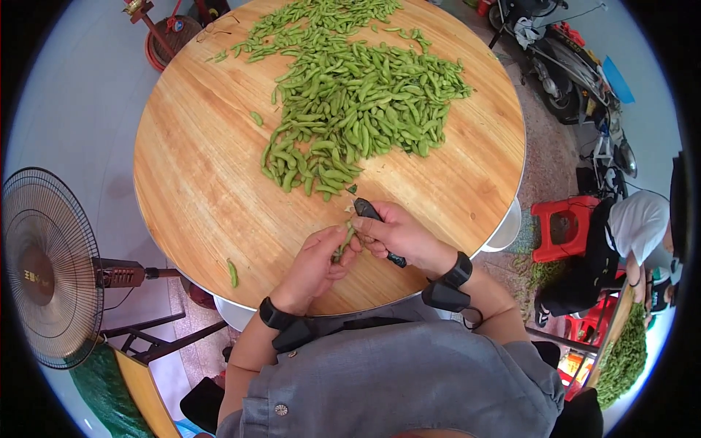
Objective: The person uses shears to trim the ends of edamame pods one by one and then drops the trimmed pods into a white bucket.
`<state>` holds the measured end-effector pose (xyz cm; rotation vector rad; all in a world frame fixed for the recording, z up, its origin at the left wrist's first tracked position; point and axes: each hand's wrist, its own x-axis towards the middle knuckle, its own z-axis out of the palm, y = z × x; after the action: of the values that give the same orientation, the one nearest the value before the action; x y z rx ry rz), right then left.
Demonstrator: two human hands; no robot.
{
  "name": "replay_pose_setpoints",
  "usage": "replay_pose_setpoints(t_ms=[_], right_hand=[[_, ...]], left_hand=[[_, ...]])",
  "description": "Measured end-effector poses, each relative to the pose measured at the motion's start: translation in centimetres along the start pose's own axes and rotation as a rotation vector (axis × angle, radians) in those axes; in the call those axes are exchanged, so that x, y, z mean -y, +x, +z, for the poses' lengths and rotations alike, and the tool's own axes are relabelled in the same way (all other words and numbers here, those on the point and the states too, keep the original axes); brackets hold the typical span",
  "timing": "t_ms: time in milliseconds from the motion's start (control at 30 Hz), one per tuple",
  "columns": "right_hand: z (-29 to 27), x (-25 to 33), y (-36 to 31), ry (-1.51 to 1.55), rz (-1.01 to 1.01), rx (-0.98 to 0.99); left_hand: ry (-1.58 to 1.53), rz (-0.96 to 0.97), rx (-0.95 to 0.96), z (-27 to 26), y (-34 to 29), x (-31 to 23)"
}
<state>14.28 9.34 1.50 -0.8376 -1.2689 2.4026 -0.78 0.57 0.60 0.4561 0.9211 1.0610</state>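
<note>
Close to the near edge of the round wooden table (pixel 219 182), both hands meet over its top. My left hand (pixel 320 257) is closed, pinching a green soybean pod (pixel 345 242) between thumb and fingers. A black-handled tool (pixel 367 210) is wrapped in my right hand (pixel 401 232), whose thumb and fingertips touch the pod's upper end. The tool's exact kind is hard to make out. Beyond the hands spreads a big heap of green soybean pods (pixel 358 102). One loose pod (pixel 232 273) lies left of my left hand.
A standing fan (pixel 51 266) is at the left. On the right are a red plastic stool (pixel 564 228), a seated person (pixel 635 226) beside another table with a green heap (pixel 626 358), and a parked scooter (pixel 558 73). Eyeglasses (pixel 217 29) rest on the table's far left edge.
</note>
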Motion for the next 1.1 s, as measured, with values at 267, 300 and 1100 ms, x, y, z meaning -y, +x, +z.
replay_pose_setpoints(t_ms=[267,300,1100], right_hand=[[0.0,1.4,-0.8,0.101,0.042,0.087],[0.1,1.2,-0.7,-0.042,0.012,0.063],[0.1,-0.1,1.2,-0.812,-0.347,-0.4]], left_hand=[[-0.069,-0.058,0.062,0.3,-0.3,-0.6],[-0.071,-0.053,0.062,0.5,-0.2,-0.8],[-0.226,0.004,-0.065,-0.4,-0.2,-0.6]])
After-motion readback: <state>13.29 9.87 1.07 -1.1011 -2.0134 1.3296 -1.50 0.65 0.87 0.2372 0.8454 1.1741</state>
